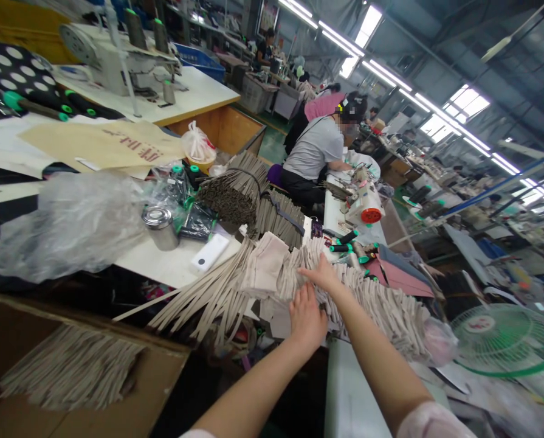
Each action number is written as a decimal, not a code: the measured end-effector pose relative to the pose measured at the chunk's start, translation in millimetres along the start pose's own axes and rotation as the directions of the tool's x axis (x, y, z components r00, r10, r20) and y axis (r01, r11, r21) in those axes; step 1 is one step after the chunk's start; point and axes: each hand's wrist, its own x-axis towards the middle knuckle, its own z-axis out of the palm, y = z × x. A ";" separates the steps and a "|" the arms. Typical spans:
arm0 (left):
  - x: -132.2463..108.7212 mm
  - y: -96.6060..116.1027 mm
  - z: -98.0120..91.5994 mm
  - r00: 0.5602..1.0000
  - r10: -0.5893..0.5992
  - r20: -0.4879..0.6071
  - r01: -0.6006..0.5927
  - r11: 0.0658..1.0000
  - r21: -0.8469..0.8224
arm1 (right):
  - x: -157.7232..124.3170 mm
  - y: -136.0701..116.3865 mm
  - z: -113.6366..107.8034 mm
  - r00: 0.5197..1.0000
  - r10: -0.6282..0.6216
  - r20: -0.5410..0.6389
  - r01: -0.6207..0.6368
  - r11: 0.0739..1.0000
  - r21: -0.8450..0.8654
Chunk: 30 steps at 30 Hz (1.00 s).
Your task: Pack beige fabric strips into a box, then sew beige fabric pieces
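Observation:
Both my hands reach into a long heap of beige fabric strips spread across the table edge. My left hand lies flat on the pale pieces in the middle of the heap, fingers stretched out. My right hand rests just beyond it, palm down on the strips, fingers extended toward the left. A folded beige cloth piece lies to the left of my hands. Neither hand visibly grips anything.
A cardboard box holding more strips sits at the lower left. A metal tin, a crumpled plastic bag and darker strip bundles stand behind. A green fan is at right. A seated person works ahead.

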 end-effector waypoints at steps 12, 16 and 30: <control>8.4 -40.5 -13.2 0.960 -0.263 -0.095 0.254 0.962 -0.102 | 9.2 11.9 0.4 1.000 0.019 0.023 -0.019 1.000 -0.003; 10.3 -42.0 -14.8 0.962 -0.263 -0.072 0.256 0.963 -0.087 | 10.5 12.9 0.6 0.999 0.021 0.028 -0.020 0.999 -0.030; 5.0 -21.1 7.9 0.990 0.108 -0.095 -0.130 0.954 -0.271 | -10.8 -26.8 19.5 1.000 -0.006 -0.003 0.005 0.964 -0.267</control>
